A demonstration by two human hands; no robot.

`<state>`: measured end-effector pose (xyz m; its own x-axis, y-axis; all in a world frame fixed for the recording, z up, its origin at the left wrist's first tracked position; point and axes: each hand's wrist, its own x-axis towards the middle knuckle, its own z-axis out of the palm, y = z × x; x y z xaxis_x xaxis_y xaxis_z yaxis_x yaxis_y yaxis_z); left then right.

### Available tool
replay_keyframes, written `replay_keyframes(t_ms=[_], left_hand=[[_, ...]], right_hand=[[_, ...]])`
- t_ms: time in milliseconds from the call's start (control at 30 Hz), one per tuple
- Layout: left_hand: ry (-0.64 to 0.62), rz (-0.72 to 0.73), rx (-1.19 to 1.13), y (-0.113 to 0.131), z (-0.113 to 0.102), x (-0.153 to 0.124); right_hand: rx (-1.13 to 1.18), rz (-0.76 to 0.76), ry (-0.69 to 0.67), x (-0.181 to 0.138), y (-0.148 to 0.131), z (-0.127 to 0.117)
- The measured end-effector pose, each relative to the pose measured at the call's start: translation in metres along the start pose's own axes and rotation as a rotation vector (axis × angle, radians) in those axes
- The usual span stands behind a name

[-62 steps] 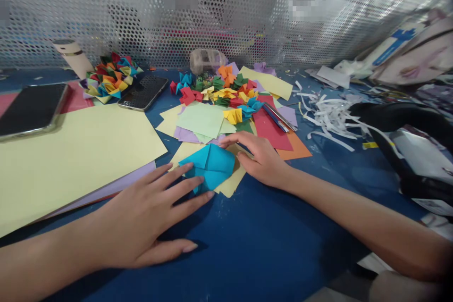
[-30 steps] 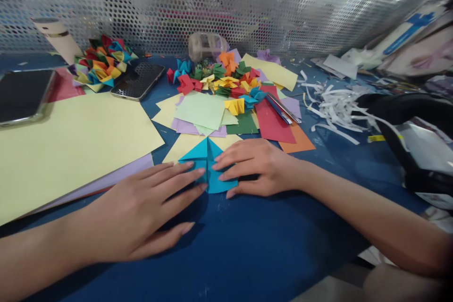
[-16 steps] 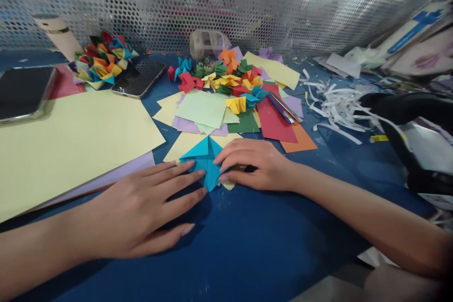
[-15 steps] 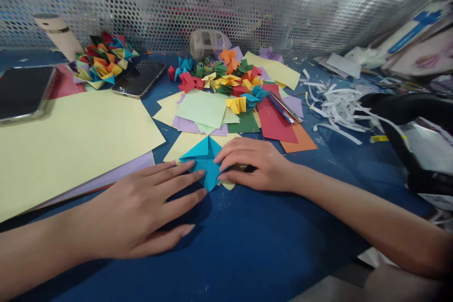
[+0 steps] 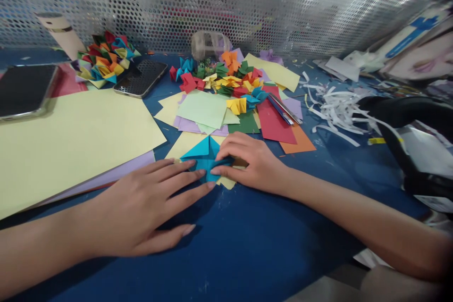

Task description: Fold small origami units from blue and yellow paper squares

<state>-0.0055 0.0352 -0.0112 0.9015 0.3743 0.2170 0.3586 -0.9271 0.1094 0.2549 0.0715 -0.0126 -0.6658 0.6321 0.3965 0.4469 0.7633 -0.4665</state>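
Observation:
A blue sheet of origami paper (image 5: 200,149), partly folded with creases down its middle, lies on the blue table. My left hand (image 5: 141,210) is spread flat with its fingertips resting on the paper's left and lower part. On the other side, my right hand (image 5: 253,163) pinches the paper's right edge between thumb and fingers, and a flap there is lifted. Pale yellow paper (image 5: 227,182) shows under the blue sheet. Fingers cover part of the blue sheet's right and lower edges.
Folded paper pieces (image 5: 230,80) and loose coloured sheets (image 5: 200,108) lie just beyond, with metal tweezers (image 5: 285,108). To the left are large yellow paper (image 5: 81,146), two phones (image 5: 26,89) and a folded-paper cluster (image 5: 106,63). White paper strips (image 5: 336,106) lie at right.
My right thumb has moved left and up over the paper, and its right flap has lifted. My left hand stays spread, its fingertips slightly farther right.

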Motion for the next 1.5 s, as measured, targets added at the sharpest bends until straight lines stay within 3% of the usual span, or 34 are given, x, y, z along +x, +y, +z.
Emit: replay_keyframes(t_ms=[400, 800, 1100, 1500], left_hand=[[-0.056, 0.018, 0.012, -0.0017, -0.0035, 0.0029], [-0.081, -0.002, 0.029, -0.001, -0.0056, 0.0042], [-0.108, -0.014, 0.005, -0.0016, -0.0045, 0.0033], [-0.06, 0.015, 0.001, -0.003, -0.0047, 0.0049]], right_hand=[[-0.036, 0.032, -0.003, -0.0012, -0.0007, 0.0004], [-0.171, 0.167, -0.037, -0.0006, -0.0041, -0.0007], [-0.213, 0.161, -0.034, -0.0011, -0.0017, 0.0008], [-0.215, 0.223, -0.038, 0.001, 0.0048, -0.0075]])
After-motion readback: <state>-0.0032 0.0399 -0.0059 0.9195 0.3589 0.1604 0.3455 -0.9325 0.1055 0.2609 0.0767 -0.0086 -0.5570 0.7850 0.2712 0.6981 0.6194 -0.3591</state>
